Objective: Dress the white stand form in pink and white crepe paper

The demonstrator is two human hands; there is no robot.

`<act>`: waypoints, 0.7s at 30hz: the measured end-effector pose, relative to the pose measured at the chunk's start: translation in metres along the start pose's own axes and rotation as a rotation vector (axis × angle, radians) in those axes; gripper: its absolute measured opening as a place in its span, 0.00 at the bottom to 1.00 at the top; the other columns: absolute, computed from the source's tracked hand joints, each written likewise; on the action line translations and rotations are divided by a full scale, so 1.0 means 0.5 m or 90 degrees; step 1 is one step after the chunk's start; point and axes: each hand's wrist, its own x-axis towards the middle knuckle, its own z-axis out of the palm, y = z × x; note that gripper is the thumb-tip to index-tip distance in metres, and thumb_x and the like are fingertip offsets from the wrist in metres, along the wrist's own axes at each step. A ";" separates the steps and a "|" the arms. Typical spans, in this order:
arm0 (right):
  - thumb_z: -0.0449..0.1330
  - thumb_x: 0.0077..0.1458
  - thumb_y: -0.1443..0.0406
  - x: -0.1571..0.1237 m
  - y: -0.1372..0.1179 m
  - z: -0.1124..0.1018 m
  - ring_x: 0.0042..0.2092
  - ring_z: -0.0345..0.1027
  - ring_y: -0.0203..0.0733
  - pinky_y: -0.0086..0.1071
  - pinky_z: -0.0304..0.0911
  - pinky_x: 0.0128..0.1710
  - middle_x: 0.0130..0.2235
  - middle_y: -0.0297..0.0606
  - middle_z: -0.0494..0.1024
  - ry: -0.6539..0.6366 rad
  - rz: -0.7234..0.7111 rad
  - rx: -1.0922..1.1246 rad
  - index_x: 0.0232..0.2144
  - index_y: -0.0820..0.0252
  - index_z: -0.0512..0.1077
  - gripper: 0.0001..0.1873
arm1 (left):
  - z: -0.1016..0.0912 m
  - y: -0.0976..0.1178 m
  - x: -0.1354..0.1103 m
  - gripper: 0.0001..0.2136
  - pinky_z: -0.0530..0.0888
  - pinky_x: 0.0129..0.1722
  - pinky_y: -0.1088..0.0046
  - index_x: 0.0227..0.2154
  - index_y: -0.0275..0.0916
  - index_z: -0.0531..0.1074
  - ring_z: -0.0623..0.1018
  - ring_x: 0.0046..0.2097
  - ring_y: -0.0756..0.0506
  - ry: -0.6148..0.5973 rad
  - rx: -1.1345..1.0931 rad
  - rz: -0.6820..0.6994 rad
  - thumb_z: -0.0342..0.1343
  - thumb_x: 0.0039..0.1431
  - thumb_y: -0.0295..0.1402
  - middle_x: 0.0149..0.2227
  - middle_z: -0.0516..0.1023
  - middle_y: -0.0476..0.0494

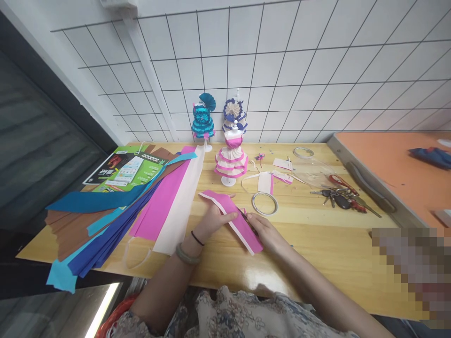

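A long pink paper strip with a white edge (pixel 230 215) lies slantwise over the wooden table (pixel 317 244). My left hand (pixel 213 219) grips its upper part with the thumb on top and the fingers under it. My right hand (pixel 265 231) is closed at the strip's lower right side and holds a dark, thin tool (pixel 244 217) against the paper; I cannot make out what the tool is. A roll of clear tape (pixel 264 203) lies just behind my right hand.
Sheets of coloured crepe paper (pixel 116 206) fan out at the left over a green package (pixel 127 171). Three small paper-dress mannequins (pixel 230 157) stand by the tiled wall. Paper scraps (pixel 268 180), keys and red scissors (pixel 340 195) lie at the right, beside an orange board (pixel 398 169).
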 end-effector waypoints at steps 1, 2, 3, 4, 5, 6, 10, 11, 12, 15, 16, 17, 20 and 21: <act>0.51 0.51 0.44 0.002 0.000 0.001 0.39 0.66 0.45 0.35 0.60 0.41 0.36 0.40 0.76 -0.001 -0.002 -0.009 0.33 0.62 0.73 0.28 | 0.000 0.000 0.000 0.33 0.69 0.48 0.64 0.57 0.37 0.58 0.73 0.42 0.46 -0.005 0.000 -0.001 0.62 0.47 0.34 0.39 0.74 0.43; 0.50 0.51 0.44 0.004 -0.001 0.002 0.39 0.66 0.45 0.35 0.60 0.40 0.35 0.39 0.76 0.000 -0.005 -0.016 0.32 0.61 0.73 0.27 | 0.001 -0.001 0.000 0.34 0.69 0.48 0.64 0.57 0.37 0.57 0.74 0.43 0.45 -0.009 0.000 -0.003 0.62 0.47 0.34 0.40 0.74 0.43; 0.50 0.51 0.44 0.005 -0.001 0.003 0.39 0.66 0.45 0.34 0.60 0.40 0.35 0.39 0.76 0.000 -0.009 -0.019 0.32 0.61 0.72 0.27 | 0.001 -0.002 0.000 0.34 0.69 0.49 0.64 0.57 0.37 0.57 0.74 0.43 0.45 -0.013 0.000 -0.003 0.62 0.47 0.34 0.41 0.74 0.42; 0.50 0.52 0.44 0.007 -0.001 0.004 0.38 0.66 0.45 0.34 0.60 0.40 0.34 0.39 0.75 0.000 -0.010 -0.019 0.33 0.61 0.72 0.27 | 0.001 -0.003 0.000 0.34 0.69 0.49 0.63 0.57 0.37 0.57 0.74 0.44 0.44 -0.017 -0.001 -0.004 0.62 0.47 0.34 0.41 0.75 0.42; 0.49 0.52 0.44 0.008 -0.001 0.005 0.38 0.66 0.44 0.34 0.60 0.39 0.34 0.38 0.75 0.000 -0.011 -0.017 0.33 0.61 0.72 0.28 | 0.001 -0.004 0.000 0.34 0.68 0.49 0.63 0.57 0.37 0.57 0.74 0.44 0.44 -0.020 -0.002 -0.004 0.62 0.47 0.34 0.41 0.75 0.41; 0.49 0.52 0.44 0.009 -0.001 0.006 0.37 0.66 0.44 0.34 0.60 0.39 0.34 0.38 0.75 0.002 -0.012 -0.015 0.34 0.61 0.72 0.28 | 0.001 -0.005 0.000 0.34 0.68 0.49 0.63 0.57 0.36 0.57 0.74 0.44 0.45 -0.020 -0.003 -0.004 0.62 0.47 0.34 0.41 0.75 0.41; 0.49 0.52 0.44 0.013 0.004 0.006 0.39 0.65 0.45 0.34 0.60 0.39 0.35 0.39 0.75 0.006 -0.025 -0.023 0.31 0.62 0.72 0.27 | 0.003 -0.004 0.000 0.35 0.69 0.49 0.62 0.57 0.36 0.57 0.74 0.43 0.45 -0.011 -0.003 -0.011 0.63 0.46 0.33 0.42 0.74 0.41; 0.49 0.52 0.44 0.014 0.005 0.006 0.39 0.65 0.45 0.34 0.60 0.39 0.36 0.40 0.75 0.005 -0.025 -0.029 0.31 0.61 0.72 0.27 | 0.003 -0.004 0.000 0.35 0.69 0.49 0.62 0.57 0.36 0.57 0.74 0.43 0.44 -0.009 -0.001 -0.014 0.63 0.46 0.33 0.42 0.74 0.41; 0.49 0.53 0.44 0.014 0.006 0.005 0.39 0.65 0.45 0.34 0.59 0.39 0.35 0.40 0.75 0.003 -0.025 -0.034 0.31 0.61 0.72 0.27 | 0.003 -0.003 0.000 0.35 0.69 0.49 0.61 0.57 0.36 0.57 0.74 0.43 0.44 -0.010 0.000 -0.016 0.63 0.46 0.33 0.43 0.74 0.40; 0.48 0.53 0.45 0.012 0.004 0.005 0.38 0.65 0.45 0.34 0.59 0.39 0.35 0.40 0.75 0.007 -0.028 -0.044 0.33 0.62 0.72 0.27 | 0.003 -0.002 0.000 0.36 0.69 0.49 0.62 0.57 0.36 0.56 0.74 0.44 0.44 -0.011 -0.006 -0.020 0.64 0.45 0.33 0.45 0.74 0.39; 0.48 0.54 0.45 0.011 0.002 0.005 0.38 0.65 0.44 0.34 0.59 0.39 0.34 0.40 0.75 0.011 -0.031 -0.046 0.34 0.62 0.71 0.27 | 0.002 -0.002 0.000 0.36 0.69 0.49 0.62 0.57 0.36 0.56 0.74 0.44 0.44 -0.012 -0.010 -0.021 0.64 0.45 0.33 0.45 0.74 0.39; 0.48 0.54 0.45 0.010 0.000 0.006 0.37 0.65 0.44 0.35 0.59 0.40 0.34 0.40 0.75 0.015 -0.033 -0.049 0.34 0.62 0.71 0.27 | 0.002 -0.003 0.000 0.36 0.69 0.49 0.62 0.57 0.36 0.56 0.74 0.44 0.44 -0.013 -0.015 -0.022 0.64 0.45 0.33 0.44 0.74 0.40; 0.48 0.53 0.45 0.008 -0.004 0.007 0.39 0.65 0.46 0.35 0.59 0.41 0.35 0.40 0.75 0.022 -0.040 -0.056 0.34 0.62 0.72 0.28 | 0.002 -0.004 0.001 0.36 0.69 0.48 0.62 0.57 0.36 0.57 0.75 0.44 0.44 -0.016 -0.025 -0.023 0.64 0.44 0.34 0.42 0.75 0.40; 0.48 0.53 0.44 0.008 -0.004 0.007 0.40 0.65 0.47 0.35 0.59 0.42 0.36 0.41 0.75 0.025 -0.042 -0.056 0.34 0.62 0.72 0.28 | 0.002 -0.004 0.001 0.36 0.70 0.48 0.63 0.57 0.36 0.57 0.75 0.44 0.43 -0.017 -0.027 -0.022 0.64 0.44 0.34 0.42 0.75 0.40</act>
